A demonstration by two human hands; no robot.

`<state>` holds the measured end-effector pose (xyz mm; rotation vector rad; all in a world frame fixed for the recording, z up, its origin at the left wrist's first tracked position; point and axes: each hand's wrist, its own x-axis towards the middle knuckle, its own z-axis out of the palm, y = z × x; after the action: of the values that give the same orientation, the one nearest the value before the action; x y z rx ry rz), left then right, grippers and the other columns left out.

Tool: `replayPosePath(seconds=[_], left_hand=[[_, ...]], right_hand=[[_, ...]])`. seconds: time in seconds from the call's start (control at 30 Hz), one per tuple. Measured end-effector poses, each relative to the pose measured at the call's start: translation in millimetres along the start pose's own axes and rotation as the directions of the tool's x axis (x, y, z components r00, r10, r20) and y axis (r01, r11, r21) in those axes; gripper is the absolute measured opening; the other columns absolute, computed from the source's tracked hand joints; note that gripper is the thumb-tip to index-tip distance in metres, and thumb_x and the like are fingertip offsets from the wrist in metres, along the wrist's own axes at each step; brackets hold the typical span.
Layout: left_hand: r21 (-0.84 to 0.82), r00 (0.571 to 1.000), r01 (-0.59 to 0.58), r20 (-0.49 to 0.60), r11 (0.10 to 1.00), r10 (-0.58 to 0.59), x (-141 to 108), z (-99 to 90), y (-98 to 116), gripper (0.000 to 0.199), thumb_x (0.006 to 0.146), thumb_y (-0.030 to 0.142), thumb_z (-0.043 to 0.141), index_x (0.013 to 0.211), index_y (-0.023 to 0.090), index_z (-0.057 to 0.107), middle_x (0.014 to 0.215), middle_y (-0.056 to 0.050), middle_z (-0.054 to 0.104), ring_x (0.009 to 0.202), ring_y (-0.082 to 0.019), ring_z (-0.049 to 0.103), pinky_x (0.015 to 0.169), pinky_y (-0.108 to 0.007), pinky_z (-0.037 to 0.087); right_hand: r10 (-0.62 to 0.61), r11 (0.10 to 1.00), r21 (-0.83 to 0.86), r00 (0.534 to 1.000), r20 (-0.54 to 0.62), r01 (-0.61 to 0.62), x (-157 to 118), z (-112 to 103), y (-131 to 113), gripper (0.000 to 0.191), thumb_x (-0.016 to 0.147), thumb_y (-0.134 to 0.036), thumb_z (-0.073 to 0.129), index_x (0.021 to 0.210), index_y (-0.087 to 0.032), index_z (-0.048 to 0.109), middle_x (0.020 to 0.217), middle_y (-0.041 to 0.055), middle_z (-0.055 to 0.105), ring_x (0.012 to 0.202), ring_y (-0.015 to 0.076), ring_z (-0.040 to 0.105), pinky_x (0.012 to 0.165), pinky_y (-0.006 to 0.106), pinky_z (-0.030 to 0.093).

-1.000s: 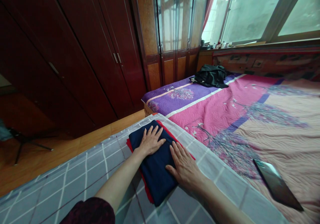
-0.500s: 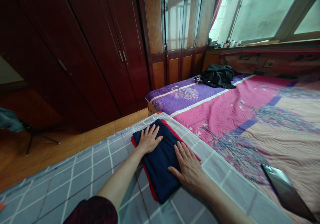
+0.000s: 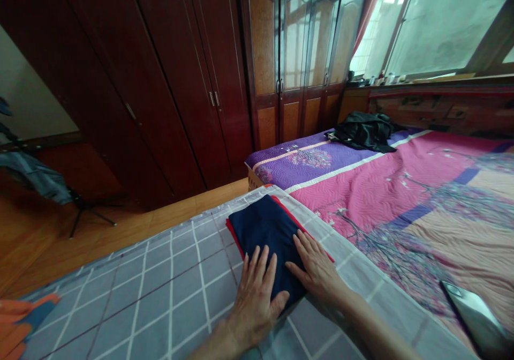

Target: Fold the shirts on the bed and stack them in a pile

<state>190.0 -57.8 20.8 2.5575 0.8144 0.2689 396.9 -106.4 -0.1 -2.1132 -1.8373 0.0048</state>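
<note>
A folded dark navy cloth [image 3: 265, 218] lies on top of a red cloth [image 3: 285, 205], whose edges show along two sides. Both rest on a grey checked cover [image 3: 156, 279]. My left hand [image 3: 259, 295] lies with fingers spread over the near left part of the navy cloth. On its right side rests my right hand [image 3: 315, 263], palm down with the thumb held apart. Neither hand grips anything. The near end of the folded stack is partly hidden by my left hand.
An orange and blue item [image 3: 24, 317] lies at the left. Beyond is a bed with a pink and purple quilt [image 3: 349, 188], a black garment [image 3: 363, 130] and a phone [image 3: 477, 312]. Dark red wardrobes [image 3: 180, 81] stand behind; a tripod [image 3: 86, 210] is on the floor.
My left hand has moved from the far left part of the navy cloth toward its near end. My right hand stays on the right side. More of the orange item shows as the view has shifted.
</note>
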Motion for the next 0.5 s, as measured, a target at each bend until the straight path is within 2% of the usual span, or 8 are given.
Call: replayPosePath(seconds=[0.1,0.17,0.27,0.37,0.5], left_hand=[[-0.004,0.999,-0.001,-0.044,1.0,0.001,-7,11.7,-6,0.069,0.091,0.057,0.035,0.149,0.027,0.014,0.156,-0.004,0.004,0.143,-0.031,0.0,0.115,-0.059,0.009],[0.013,0.998,-0.013,-0.059,1.0,0.014,-5,14.3,-7,0.067,0.091,0.057,0.035,0.149,0.027,0.016,0.156,-0.004,0.005,0.143,-0.031,0.001,0.113,-0.061,0.01],[0.047,0.999,-0.004,-0.053,0.999,0.006,-3,13.1,-3,0.068,0.092,0.057,0.033,0.148,0.024,0.017,0.155,-0.006,0.006,0.142,-0.033,0.003,0.112,-0.062,0.012],[0.051,1.0,0.006,-0.029,0.999,-0.004,-4,10.6,-1,0.072,0.091,0.06,0.03,0.149,0.02,0.016,0.155,-0.009,0.005,0.142,-0.033,0.002,0.112,-0.061,0.013],[0.026,1.0,-0.009,-0.009,1.0,0.009,-5,7.2,0,0.076,0.09,0.063,0.03,0.149,0.02,0.012,0.155,-0.009,0.002,0.142,-0.034,-0.001,0.112,-0.061,0.011]], right_hand=[[-0.023,1.0,0.008,1.0,-0.004,0.024,16,-15,-9,0.066,0.091,-0.048,0.038,0.141,-0.005,0.037,0.147,0.0191,0.031,0.137,0.0273,0.028,0.111,0.044,0.027],[-0.093,0.996,-0.006,0.996,-0.015,0.093,34,-21,-18,0.063,0.093,-0.047,0.034,0.143,-0.009,0.034,0.149,0.0161,0.03,0.138,0.0261,0.026,0.111,0.043,0.025],[-0.179,0.983,-0.036,0.983,0.041,0.18,66,-19,-24,0.062,0.093,-0.05,0.033,0.144,-0.014,0.034,0.15,0.0109,0.029,0.139,0.0244,0.024,0.113,0.042,0.02],[-0.116,0.99,-0.066,0.988,0.1,0.123,95,-6,-18,0.066,0.092,-0.056,0.033,0.143,-0.015,0.035,0.15,0.0095,0.029,0.139,0.0254,0.023,0.113,0.044,0.019],[0.022,0.996,-0.093,0.998,0.057,-0.016,112,12,-3,0.074,0.093,-0.056,0.026,0.144,-0.004,0.028,0.15,0.019,0.025,0.138,0.0305,0.024,0.11,0.048,0.024]])
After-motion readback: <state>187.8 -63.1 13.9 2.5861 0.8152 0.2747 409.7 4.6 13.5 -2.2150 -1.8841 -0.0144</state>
